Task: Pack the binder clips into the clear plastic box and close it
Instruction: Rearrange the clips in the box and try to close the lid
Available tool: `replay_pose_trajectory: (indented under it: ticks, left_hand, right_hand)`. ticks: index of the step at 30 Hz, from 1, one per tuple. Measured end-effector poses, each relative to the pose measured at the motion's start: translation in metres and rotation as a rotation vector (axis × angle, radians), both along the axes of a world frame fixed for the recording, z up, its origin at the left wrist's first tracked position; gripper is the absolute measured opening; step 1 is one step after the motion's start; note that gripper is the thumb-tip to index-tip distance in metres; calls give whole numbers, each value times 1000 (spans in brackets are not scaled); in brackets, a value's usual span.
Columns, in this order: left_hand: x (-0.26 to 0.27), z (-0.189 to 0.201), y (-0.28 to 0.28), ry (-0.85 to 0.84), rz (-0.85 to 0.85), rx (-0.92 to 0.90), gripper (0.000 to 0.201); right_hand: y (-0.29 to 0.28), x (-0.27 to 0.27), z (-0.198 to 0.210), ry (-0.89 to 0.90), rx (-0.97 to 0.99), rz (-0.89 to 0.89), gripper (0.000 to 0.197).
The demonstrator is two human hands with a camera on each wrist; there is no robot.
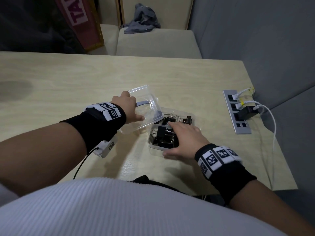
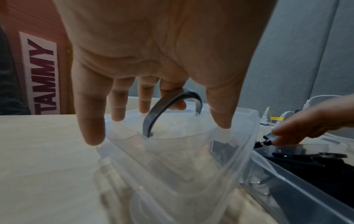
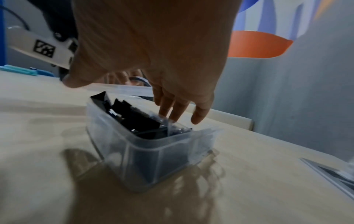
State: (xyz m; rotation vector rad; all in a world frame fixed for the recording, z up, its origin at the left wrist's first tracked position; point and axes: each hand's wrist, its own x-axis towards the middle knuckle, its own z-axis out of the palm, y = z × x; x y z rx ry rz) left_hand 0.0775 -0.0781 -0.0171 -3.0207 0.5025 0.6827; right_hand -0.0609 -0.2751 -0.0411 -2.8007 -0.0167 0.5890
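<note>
Clear plastic lid (image 1: 146, 106) held by left hand (image 1: 130, 106); right hand (image 1: 185, 138) flat, fingers straight, on black binder clips (image 1: 163, 135).

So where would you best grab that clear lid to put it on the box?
By its grey handle, from above. The handle arches up off the top of the lid, leaving room for a finger beneath, as the left hand shows. The right hand lies flat over the clips in the box.
</note>
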Motion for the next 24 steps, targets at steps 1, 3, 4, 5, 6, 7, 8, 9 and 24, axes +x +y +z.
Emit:
replay_pose_trajectory:
  ticks: [1, 3, 4, 5, 6, 7, 8, 9, 24]
  left_hand:
    - [0, 0, -1, 0, -1, -1, 58]
    - [-2, 1, -1, -1, -1, -7, 57]
    - [-2, 1, 0, 0, 1, -9, 57]
    - [-2, 1, 0, 1, 4, -9, 56]
    - [-2, 1, 1, 2, 5, -6, 56]
    - [-1, 1, 1, 3, 6, -3, 57]
    - [-1, 1, 2, 3, 6, -1, 57]
    - [-1, 1, 2, 3, 6, -1, 57]
    - [-2, 1, -2, 10, -7, -14, 57]
  right_hand:
    - [4, -1, -4, 0, -30, 15, 112]
    - [9, 0, -10, -26, -70, 33, 111]
    - [10, 1, -11, -45, -78, 42, 107]
    - [10, 1, -12, -57, -77, 50, 102]
    - [10, 3, -12, -59, -67, 55, 98]
    - [9, 4, -12, -57, -52, 56, 95]
    - [9, 4, -12, -55, -38, 56, 92]
    - [9, 4, -13, -54, -28, 54, 89]
    - [-7, -2, -7, -85, 68, -55, 96]
